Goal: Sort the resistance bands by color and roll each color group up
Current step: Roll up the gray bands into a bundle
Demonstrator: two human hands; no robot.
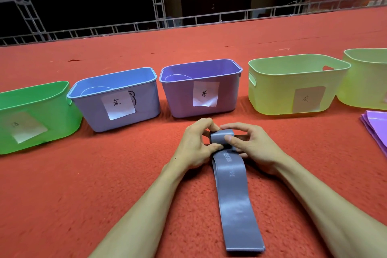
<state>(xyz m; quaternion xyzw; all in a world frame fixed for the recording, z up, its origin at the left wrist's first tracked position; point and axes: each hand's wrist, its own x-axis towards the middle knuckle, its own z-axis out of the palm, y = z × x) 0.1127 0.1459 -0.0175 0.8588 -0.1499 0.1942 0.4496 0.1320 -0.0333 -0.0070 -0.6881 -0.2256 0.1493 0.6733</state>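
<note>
Closest to the camera is the loose end of the grey band [240, 216]. It lies flat on the red carpet [104, 174] and runs straight away from the person, so its long axis points right at the hands. At the far end it's wound into a small roll [222, 135].

The left hand [194, 144] pinches the roll from its left side, fingers curled over the top and thumb low at the front. The right hand [251, 144] grips it from the right, thumb pressed on the front face. Neither is nearer, one sits on each side, so it's a two-hand job.

My guess at the next bit: roll it back toward the body along the flat tail, which has open carpet either side and nothing in the way.

Past the hands there's a row of bins: green bin [52, 111], blue bin [88, 109], purple bin [180, 98] just behind the roll, and yellow-green bin [272, 94] off to the right. Its label [308, 99] might say grey, but the handwriting's too small for me to swear by. Folded purple bands [377, 125] lie at the far right edge.
</note>
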